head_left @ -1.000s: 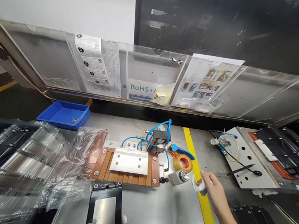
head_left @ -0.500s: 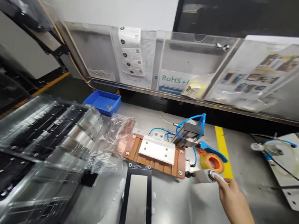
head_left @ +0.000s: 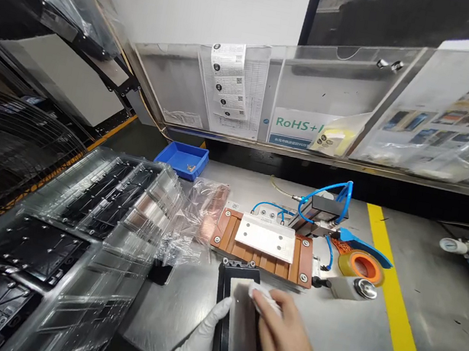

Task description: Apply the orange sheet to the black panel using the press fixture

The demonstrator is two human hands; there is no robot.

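The left hand (head_left: pixel 200 343) in a white glove grips the long black frame with a shiny metal middle (head_left: pixel 239 320) on the grey table (head_left: pixel 344 349), and the bare right hand (head_left: pixel 282 342) should press its small white wipe (head_left: pixel 261 297) flat and rub gently.

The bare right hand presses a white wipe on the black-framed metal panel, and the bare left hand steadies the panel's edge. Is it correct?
Not quite: the left hand wears a white glove, as the head view shows. The bare right hand does press a white wipe on the black-framed metal panel.
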